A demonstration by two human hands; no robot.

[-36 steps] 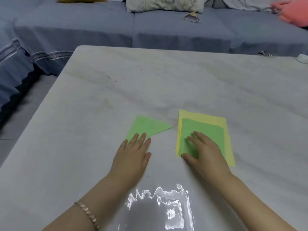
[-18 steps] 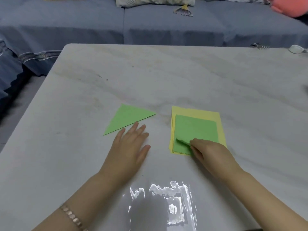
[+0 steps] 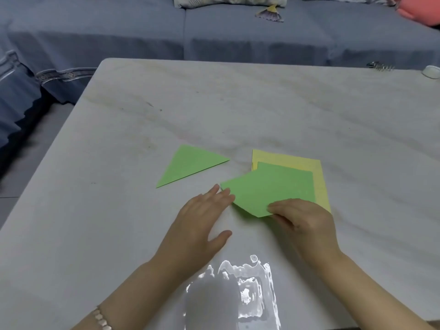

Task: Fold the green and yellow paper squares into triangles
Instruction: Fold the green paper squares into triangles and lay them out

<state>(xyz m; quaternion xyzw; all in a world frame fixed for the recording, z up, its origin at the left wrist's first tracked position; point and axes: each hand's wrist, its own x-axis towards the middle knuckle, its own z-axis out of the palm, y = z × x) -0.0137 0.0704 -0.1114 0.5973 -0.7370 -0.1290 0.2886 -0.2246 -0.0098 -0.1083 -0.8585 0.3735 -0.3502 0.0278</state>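
Note:
A folded green triangle [image 3: 190, 164] lies flat on the marble table [image 3: 262, 110], left of the stack. A green paper square [image 3: 259, 194] is turned and pulled leftward off the stack; my right hand [image 3: 302, 220] pinches its near corner. Another green square [image 3: 292, 177] stays beneath it on the yellow paper squares [image 3: 320, 184]. My left hand [image 3: 200, 222] lies flat with straight fingers, its fingertips touching the left edge of the pulled green square.
A blue sofa [image 3: 238, 36] runs along the table's far side, with a small fan-shaped item [image 3: 270, 13] on it. A metal clip [image 3: 379, 66] and a white object [image 3: 431, 72] sit at the far right table edge. Glare shines near me.
My right hand lifted the corner of the top green square, then dragged and rotated that sheet leftward off the stack. My left hand slid right from the triangle to the sheet's edge.

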